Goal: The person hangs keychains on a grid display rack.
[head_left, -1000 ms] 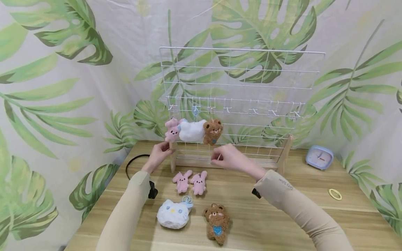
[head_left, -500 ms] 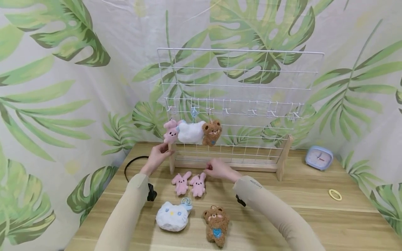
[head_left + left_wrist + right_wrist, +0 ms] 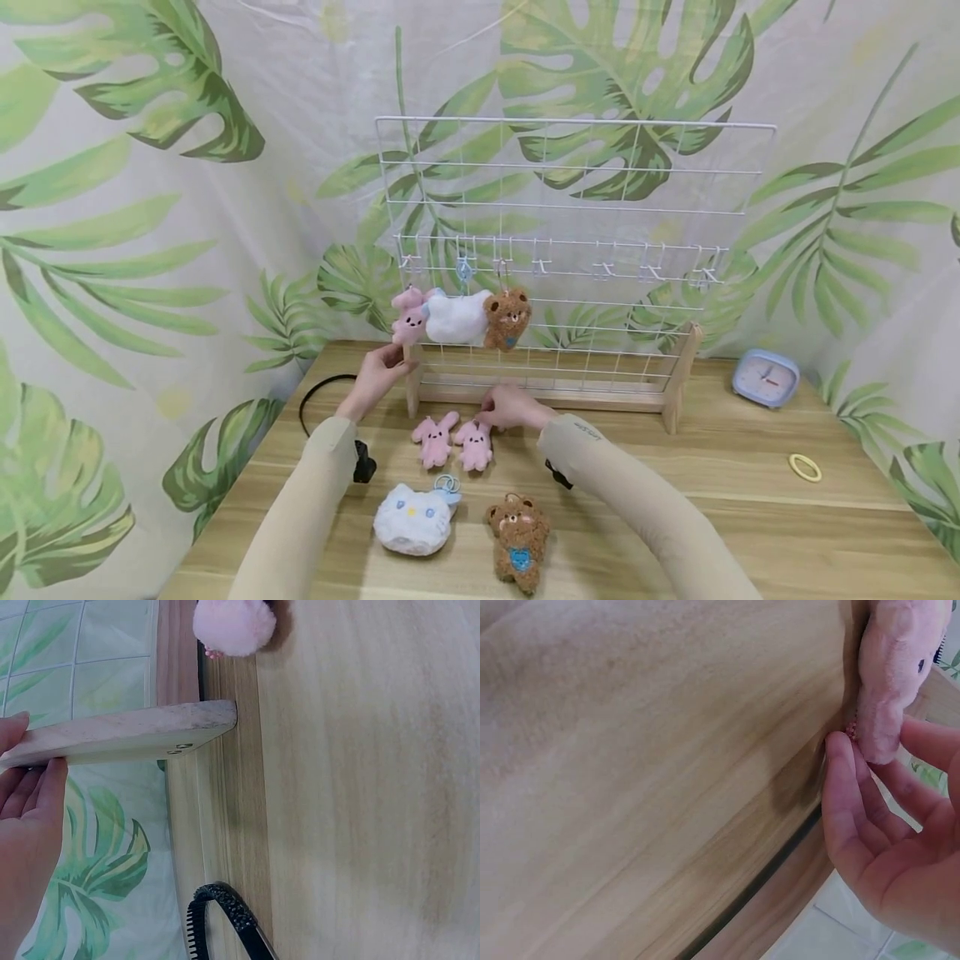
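Observation:
My left hand (image 3: 377, 379) grips the rack's left wooden leg (image 3: 127, 731), thumb on one face and fingers on the other. Two pink bunny plush keychains lie side by side on the table in front of the rack. At the right-hand bunny plush keychain (image 3: 474, 450), my right hand (image 3: 513, 407) pinches the upright ear; in the right wrist view a small pink bead chain (image 3: 850, 730) shows by the fingertips. The other bunny plush keychain (image 3: 433, 443) lies just left of it. On the rack hang a pink bunny (image 3: 409, 321), a white plush (image 3: 456, 318) and a brown bear (image 3: 507, 318).
A white cat plush (image 3: 412, 521) and a brown bear plush (image 3: 519, 542) lie nearer the front. Bare hooks (image 3: 603, 269) line the right of the wire grid. A blue clock (image 3: 765, 378), a yellow ring (image 3: 805, 468) and a black headband (image 3: 225, 907) rest on the table.
My right hand has come down and left from in front of the rack to the right-hand bunny's ear. My left hand stays on the wooden leg.

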`<act>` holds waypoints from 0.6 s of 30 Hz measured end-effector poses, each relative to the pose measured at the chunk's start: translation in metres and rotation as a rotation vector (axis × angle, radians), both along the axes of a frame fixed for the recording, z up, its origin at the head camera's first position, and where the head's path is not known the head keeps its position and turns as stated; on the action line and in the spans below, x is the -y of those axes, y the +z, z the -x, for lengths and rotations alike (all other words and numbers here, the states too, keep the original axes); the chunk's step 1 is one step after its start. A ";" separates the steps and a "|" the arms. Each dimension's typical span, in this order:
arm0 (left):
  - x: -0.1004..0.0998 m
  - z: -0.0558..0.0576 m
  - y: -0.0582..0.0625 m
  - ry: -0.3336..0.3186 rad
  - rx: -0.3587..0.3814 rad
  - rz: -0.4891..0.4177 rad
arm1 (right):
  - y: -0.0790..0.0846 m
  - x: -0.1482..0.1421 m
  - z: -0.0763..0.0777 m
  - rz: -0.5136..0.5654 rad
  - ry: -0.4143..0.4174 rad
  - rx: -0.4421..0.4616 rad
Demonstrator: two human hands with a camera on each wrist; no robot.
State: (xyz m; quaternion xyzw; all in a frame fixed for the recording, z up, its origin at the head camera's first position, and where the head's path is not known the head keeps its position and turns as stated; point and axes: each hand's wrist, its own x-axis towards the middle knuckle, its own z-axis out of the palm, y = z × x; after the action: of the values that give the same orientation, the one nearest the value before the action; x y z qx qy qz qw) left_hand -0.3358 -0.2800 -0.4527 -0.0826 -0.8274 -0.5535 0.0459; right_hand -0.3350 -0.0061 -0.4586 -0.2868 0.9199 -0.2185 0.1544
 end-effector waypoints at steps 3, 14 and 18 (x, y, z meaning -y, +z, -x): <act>-0.001 -0.001 0.000 -0.006 0.006 -0.011 | 0.002 0.002 0.000 -0.014 0.000 0.031; 0.000 -0.001 0.001 -0.003 -0.002 -0.021 | 0.004 0.004 0.001 -0.101 0.010 0.008; 0.000 -0.001 0.001 -0.004 -0.015 -0.016 | 0.005 0.005 -0.001 -0.080 -0.018 0.061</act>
State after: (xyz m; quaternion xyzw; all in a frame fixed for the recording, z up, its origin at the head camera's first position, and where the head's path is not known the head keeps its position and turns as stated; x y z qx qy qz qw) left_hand -0.3349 -0.2801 -0.4515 -0.0879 -0.8225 -0.5596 0.0516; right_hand -0.3341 -0.0110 -0.4534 -0.2655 0.9253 -0.1914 0.1916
